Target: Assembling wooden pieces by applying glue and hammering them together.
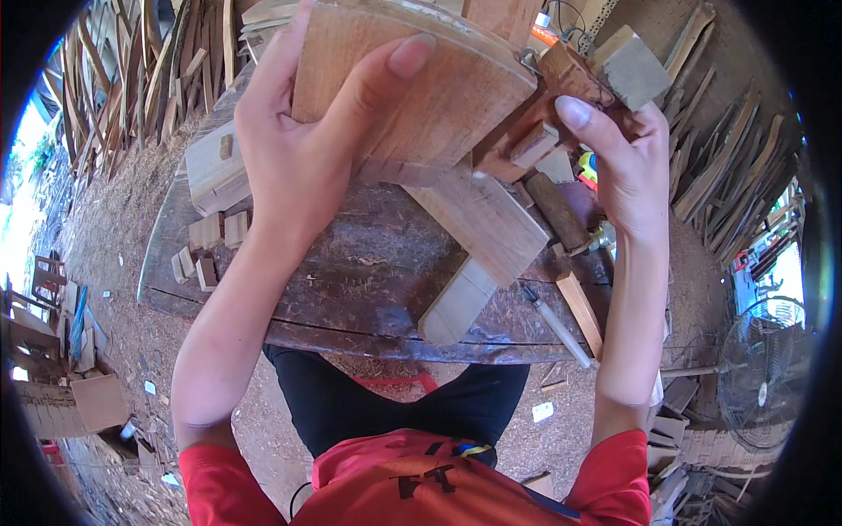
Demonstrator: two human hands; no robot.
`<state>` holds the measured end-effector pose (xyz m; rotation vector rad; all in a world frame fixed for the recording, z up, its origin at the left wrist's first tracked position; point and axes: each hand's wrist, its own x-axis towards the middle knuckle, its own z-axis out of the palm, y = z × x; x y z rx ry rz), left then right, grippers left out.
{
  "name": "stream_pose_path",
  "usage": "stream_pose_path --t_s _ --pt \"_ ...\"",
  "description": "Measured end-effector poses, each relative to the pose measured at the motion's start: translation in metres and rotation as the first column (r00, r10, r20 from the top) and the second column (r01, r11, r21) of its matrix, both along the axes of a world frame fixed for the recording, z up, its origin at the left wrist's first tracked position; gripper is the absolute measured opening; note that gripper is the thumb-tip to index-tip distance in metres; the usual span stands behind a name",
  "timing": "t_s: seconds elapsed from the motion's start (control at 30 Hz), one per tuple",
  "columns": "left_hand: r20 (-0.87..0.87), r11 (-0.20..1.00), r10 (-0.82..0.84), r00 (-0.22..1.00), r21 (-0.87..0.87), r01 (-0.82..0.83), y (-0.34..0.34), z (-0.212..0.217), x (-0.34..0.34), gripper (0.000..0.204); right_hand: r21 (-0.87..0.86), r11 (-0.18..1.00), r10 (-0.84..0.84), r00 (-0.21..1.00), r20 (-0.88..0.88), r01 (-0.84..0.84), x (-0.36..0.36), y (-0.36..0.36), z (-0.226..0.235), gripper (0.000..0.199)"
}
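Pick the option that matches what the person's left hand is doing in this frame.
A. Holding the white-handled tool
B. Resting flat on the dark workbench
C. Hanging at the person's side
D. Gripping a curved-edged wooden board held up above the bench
D: the left hand wraps over the wooden board, thumb across its face, raised above the workbench; the white-handled tool lies untouched near the bench edge.

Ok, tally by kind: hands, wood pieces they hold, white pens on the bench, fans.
Hands: 2, left hand and right hand
Held wood pieces: 2, rounded board and reddish piece
White pen: 1
Fan: 1
Total: 6
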<state>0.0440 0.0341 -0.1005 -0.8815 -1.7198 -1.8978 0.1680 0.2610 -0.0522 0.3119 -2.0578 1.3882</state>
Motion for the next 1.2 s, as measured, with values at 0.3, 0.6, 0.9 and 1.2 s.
stream_pose_path --t_s 0.3,0.6,0.9,1.2 --pt "-0.027 1.0 -0.007 1.0 -0.025 0.006 0.0 -0.002 -0.005 0.055 -0.133 0.99 0.076 0.967 0.244 -0.045 0.002 0.011 0.009 0.03" --pt "-0.016 0.997 0.017 1.0 -0.072 -0.018 -0.001 0.002 -0.004 0.057 -0.022 1.0 0.02 0.983 0.184 -0.016 0.002 0.004 0.011 0.026" --pt "0.003 1.0 -0.011 1.0 -0.02 0.011 0.001 0.007 0.001 0.056 0.05 0.998 -0.033 0.999 -0.011 0.033 0.001 -0.008 0.005 0.024" --pt "-0.122 0.996 -0.086 0.989 -0.015 0.085 0.001 0.014 0.005 0.054 0.011 1.0 0.009 1.0 -0.001 -0.009 -0.001 -0.003 0.004 0.028"
